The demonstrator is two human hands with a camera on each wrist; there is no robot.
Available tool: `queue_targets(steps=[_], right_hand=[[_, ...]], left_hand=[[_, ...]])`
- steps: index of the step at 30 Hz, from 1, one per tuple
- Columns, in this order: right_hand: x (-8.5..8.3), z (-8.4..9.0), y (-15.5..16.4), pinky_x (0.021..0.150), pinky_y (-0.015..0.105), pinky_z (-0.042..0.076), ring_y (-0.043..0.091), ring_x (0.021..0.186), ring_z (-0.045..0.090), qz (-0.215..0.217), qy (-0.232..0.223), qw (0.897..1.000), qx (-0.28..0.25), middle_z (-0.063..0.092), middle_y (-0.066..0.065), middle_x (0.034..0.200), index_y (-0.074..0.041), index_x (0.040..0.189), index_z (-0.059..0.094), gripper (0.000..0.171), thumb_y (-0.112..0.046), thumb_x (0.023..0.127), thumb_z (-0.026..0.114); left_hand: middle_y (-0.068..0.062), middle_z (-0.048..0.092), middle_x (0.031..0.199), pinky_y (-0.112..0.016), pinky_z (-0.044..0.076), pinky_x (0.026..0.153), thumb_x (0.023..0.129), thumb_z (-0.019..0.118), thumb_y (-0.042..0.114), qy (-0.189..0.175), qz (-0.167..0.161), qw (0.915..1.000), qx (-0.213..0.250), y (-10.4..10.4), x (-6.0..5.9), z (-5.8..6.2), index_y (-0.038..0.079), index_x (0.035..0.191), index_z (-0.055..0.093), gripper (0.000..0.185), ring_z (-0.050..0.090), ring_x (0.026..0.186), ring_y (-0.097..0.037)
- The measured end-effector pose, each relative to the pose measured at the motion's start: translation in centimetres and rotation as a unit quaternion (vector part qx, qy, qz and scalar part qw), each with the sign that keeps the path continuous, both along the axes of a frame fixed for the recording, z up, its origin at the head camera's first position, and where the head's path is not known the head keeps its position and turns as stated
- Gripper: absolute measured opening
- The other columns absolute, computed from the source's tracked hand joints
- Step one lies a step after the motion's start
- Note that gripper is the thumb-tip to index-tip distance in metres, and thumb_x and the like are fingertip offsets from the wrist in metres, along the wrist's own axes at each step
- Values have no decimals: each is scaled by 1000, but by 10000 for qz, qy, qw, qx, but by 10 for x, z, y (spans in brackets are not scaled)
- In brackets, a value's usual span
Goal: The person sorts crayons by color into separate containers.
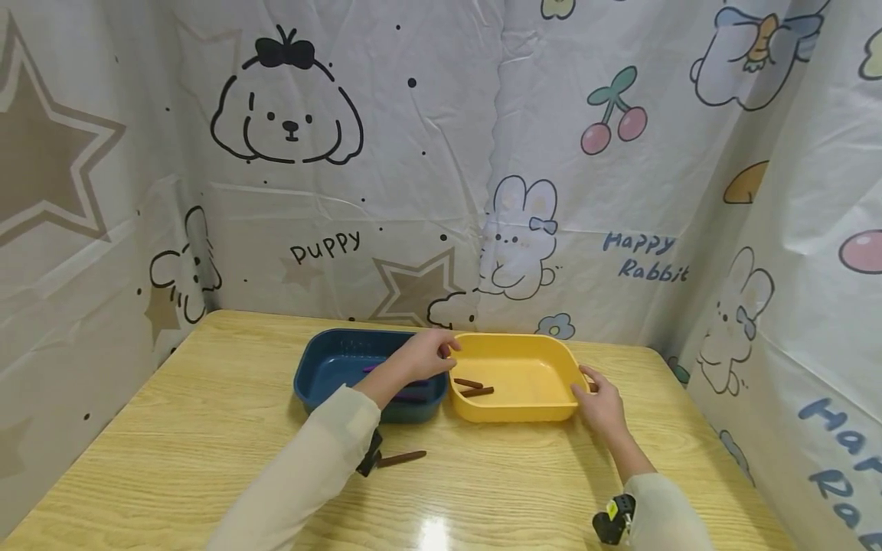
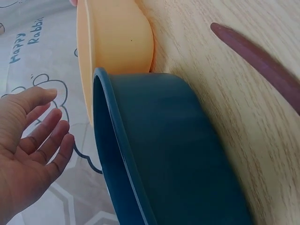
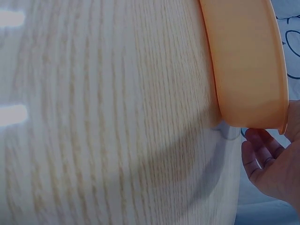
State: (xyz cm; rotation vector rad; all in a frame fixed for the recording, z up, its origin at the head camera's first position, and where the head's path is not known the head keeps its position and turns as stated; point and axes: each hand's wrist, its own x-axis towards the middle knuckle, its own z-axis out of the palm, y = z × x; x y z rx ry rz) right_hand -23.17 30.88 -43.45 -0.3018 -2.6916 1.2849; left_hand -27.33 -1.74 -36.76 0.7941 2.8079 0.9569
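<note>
A dark blue tray (image 1: 324, 367) and a yellow tray (image 1: 530, 367) stand side by side on the wooden table (image 1: 193, 436). Two brown sticks (image 1: 475, 387) lie in the yellow tray, and purple sticks (image 1: 416, 396) lie in the blue one. My left hand (image 1: 444, 350) hovers over the blue tray's right end with relaxed fingers and an empty palm (image 2: 28, 154). The right hand (image 1: 591, 386) rests against the yellow tray's right rim (image 3: 253, 65), its fingers (image 3: 260, 147) loose. One more brown stick (image 1: 402, 458) lies on the table in front of the blue tray (image 2: 168, 159).
Patterned white curtains (image 1: 441, 153) close in the table at the back and on both sides. The table's right edge (image 1: 696, 413) runs close to the right hand. Bare wood stretches to the left and front of the trays.
</note>
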Motion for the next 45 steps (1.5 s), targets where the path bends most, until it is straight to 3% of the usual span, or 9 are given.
queue_targets(steps=[5,14,21,28,36,40,45], right_hand=[[1,0,0,61,15,47,32,101,58,19,37,10000,19,54,31,120,-2,140,40,50,-16,93,54],[-1,-1,0,60,15,47,32,99,59,-3,61,9999,90,55,31,119,-2,139,41,50,-16,93,54],[-1,-2,0,60,15,47,29,97,59,-17,51,10000,54,56,31,118,-2,139,41,50,-16,93,55],[-1,0,0,60,15,46,31,99,58,-17,47,10000,40,56,31,117,-2,139,41,50,-15,93,54],[-1,0,1,60,15,46,31,98,57,15,38,9999,102,55,31,118,-1,139,41,50,-15,93,54],[-1,0,0,60,16,46,30,97,58,10,4,10000,99,55,31,119,-2,140,40,51,-16,93,54],[-2,1,0,61,16,47,28,96,59,-21,-7,9999,102,56,30,119,-3,140,41,50,-17,93,54]], left_hand=[[-5,66,92,-30,53,78,87,65,13,9,-33,9999,156,-7,5,0,7,109,66,23,60,85,-16],[-4,64,95,-30,53,79,88,65,18,-51,-19,9998,166,-18,21,1,11,110,65,23,60,87,-16],[-1,63,92,-28,51,74,87,66,18,78,-257,9994,238,-31,38,-5,8,111,65,26,56,81,-12],[-5,63,95,-27,50,74,87,66,18,147,-514,9980,344,-47,57,-10,7,112,64,28,57,86,-14],[-4,64,95,-27,52,75,86,68,18,24,-748,9962,448,-61,75,-21,9,110,66,26,57,86,-14],[-6,63,90,-24,52,71,85,69,14,92,-982,9939,486,-66,81,-29,6,106,66,23,57,81,-15],[-11,65,95,-26,52,73,85,67,14,-141,-1131,9927,397,-73,85,-41,2,105,66,23,59,83,-20]])
